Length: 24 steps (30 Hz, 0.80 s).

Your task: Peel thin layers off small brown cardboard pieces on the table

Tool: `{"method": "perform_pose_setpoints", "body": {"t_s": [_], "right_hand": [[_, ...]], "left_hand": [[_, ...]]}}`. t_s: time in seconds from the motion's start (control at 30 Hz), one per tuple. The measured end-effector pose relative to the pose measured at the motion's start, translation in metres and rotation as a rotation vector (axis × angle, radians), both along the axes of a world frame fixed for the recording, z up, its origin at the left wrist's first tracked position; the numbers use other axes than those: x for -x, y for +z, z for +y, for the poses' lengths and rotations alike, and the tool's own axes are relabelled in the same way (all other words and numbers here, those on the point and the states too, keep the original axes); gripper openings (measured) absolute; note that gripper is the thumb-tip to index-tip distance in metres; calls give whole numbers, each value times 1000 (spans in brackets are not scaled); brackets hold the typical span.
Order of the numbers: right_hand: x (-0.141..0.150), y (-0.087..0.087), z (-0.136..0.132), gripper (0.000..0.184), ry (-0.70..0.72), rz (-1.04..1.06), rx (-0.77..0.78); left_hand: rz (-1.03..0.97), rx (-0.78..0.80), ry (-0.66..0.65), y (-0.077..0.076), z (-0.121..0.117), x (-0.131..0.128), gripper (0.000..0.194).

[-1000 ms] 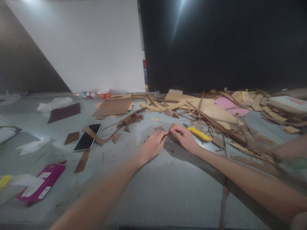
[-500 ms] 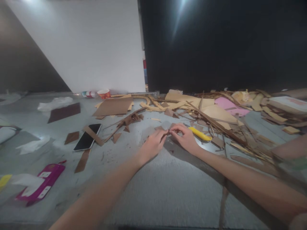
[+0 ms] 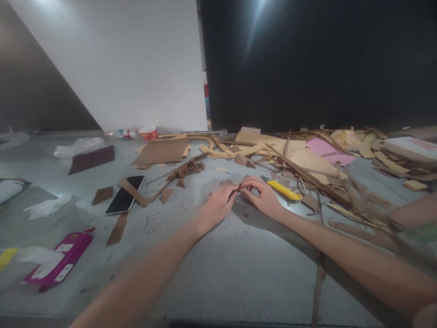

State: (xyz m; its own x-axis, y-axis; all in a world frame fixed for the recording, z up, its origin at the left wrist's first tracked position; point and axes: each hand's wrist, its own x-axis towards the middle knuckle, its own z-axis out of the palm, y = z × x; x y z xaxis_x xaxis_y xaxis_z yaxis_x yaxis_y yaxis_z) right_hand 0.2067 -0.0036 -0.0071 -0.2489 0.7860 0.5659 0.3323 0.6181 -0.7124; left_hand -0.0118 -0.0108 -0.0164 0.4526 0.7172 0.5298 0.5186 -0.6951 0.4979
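Brown scrap [image 3: 240, 187] is located just above the middle of the grey desk [image 3: 218, 278], at the meeting point of the left hand [image 3: 218, 202] and the right hand [image 3: 261, 196]. Right grip: thumb and forefinger closed to a pinch on the scrap. Left grip: fingers extended against the scrap from the opposite side; the thumb is hidden under the hand, so its closure cannot be told. Fingertips cover most of the scrap; it seems to be a thin, narrow piece, but its outline and material are hard to make out.

Yellow-handled cutter [image 3: 285, 191] lies just beyond the right hand, its dark end pointing toward the knuckles. To the left, a brown strip [image 3: 133, 192] lies across a smartphone [image 3: 119, 200] and masks part of its screen. Nearer the left edge, translucent wrapping partly covers a magenta case [image 3: 77, 248]. At the right edge, another person's forearm [image 3: 414, 210] is cut off by the frame; the green item [image 3: 425, 232] below it is blurred beyond identification.
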Motion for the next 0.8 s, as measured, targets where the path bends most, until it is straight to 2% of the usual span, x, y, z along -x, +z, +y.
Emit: {"method": "perform_pose_setpoints", "body": {"t_s": [0.1, 0.23, 0.57, 0.8], "right_hand": [[-1, 0, 1, 24, 30, -8, 28], [0, -3, 0, 18, -41, 22, -51], [1, -5, -2, 16, -99, 9, -153], [1, -4, -1, 15, -51, 3, -130]], "left_hand": [[21, -36, -32, 1, 0, 0, 22], [45, -69, -18, 4, 0, 0, 23], [25, -153, -14, 0, 2, -1, 23], [28, -195, -17, -2, 4, 0, 24]]}}
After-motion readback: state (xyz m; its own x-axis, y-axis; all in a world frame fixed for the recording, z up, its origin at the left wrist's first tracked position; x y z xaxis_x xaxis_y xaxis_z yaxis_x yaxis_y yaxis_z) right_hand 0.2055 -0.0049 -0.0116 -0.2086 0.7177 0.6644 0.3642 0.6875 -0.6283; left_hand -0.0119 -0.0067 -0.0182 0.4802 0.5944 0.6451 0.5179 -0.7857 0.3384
